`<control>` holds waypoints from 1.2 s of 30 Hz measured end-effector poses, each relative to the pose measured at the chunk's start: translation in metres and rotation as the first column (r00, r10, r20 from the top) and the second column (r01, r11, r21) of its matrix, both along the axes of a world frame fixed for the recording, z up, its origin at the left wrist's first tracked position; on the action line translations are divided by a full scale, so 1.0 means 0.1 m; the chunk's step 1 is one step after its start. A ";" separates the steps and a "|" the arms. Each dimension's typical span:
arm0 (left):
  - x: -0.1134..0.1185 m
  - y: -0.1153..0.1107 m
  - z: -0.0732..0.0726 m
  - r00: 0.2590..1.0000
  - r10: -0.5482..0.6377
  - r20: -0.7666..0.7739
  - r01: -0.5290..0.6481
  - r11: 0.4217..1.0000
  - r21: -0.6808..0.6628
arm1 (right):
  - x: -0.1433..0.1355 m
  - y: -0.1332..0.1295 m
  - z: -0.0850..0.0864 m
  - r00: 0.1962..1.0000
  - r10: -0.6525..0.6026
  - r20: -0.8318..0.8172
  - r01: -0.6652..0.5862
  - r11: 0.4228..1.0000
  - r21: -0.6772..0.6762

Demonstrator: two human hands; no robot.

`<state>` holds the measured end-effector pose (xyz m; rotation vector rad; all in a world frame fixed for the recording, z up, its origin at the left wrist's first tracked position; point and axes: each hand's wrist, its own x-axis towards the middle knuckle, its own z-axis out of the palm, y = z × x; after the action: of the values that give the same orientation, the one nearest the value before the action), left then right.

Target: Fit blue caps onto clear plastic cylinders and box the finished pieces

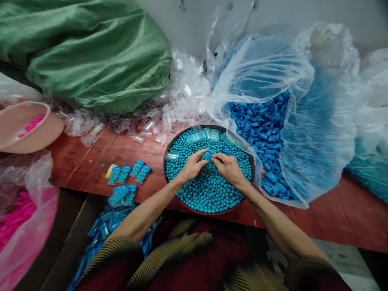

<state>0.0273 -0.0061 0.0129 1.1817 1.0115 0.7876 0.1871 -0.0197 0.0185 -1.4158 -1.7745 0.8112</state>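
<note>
Over a round tray (166, 171) full of teal beads (209, 196), both of my hands are close together. My left hand (191, 166) pinches a small container with a blue cap (207, 156) between thumb and fingers. The fingertips of my right hand (228, 167) are closed on the cap's right side. The container's lower part is mostly hidden by my fingers. On the beads lie some clear empty containers (209, 134) and a loose blue cap (226, 150). Left of the tray, several capped containers filled with beads (124, 174) rest on the red table (87, 159).
Blue caps (263, 125) spill from a plastic bag (318, 137) at right. Clear containers (166, 119) are heaped behind, beside a green sack (100, 56). A pink bowl (45, 129) stands at left. Filled containers (103, 230) lie below the table edge, near a bag of pink pieces (21, 214).
</note>
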 end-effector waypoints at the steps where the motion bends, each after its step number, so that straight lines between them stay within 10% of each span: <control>1: 0.00 -0.01 -0.01 1.000 0.003 -0.008 -0.003 1.000 0.000 | 0.01 -0.01 0.00 0.999 0.037 0.017 -0.038 0.999 0.012; 11: -0.06 -0.13 -0.02 0.996 -0.013 -0.087 0.009 0.999 -0.047 | 0.18 -0.04 -0.01 0.954 0.244 -0.175 -0.276 0.943 -0.188; 18: -0.17 -0.17 0.07 0.975 -0.174 -0.142 0.171 0.985 -0.030 | 0.15 -0.02 -0.10 0.835 -0.044 -0.548 -0.214 0.892 -0.398; 24: -0.04 -0.22 0.04 0.990 0.016 -0.143 0.014 0.978 0.206 | -0.03 -0.17 -0.06 0.995 0.069 -0.075 -0.075 0.994 -0.073; 28: 0.00 -0.25 0.02 0.998 0.021 -0.061 -0.006 0.971 0.240 | -0.11 -0.31 -0.02 0.956 0.147 0.254 -0.162 0.986 0.038; 36: 0.05 -0.28 0.13 0.997 0.072 0.000 -0.072 0.990 0.120 | -0.29 -0.37 -0.13 0.922 -0.057 0.384 -0.041 0.969 0.243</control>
<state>0.0324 -0.0345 0.0259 1.2557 1.0268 0.9135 0.1581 -0.0572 0.0054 -1.4850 -2.0799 0.2959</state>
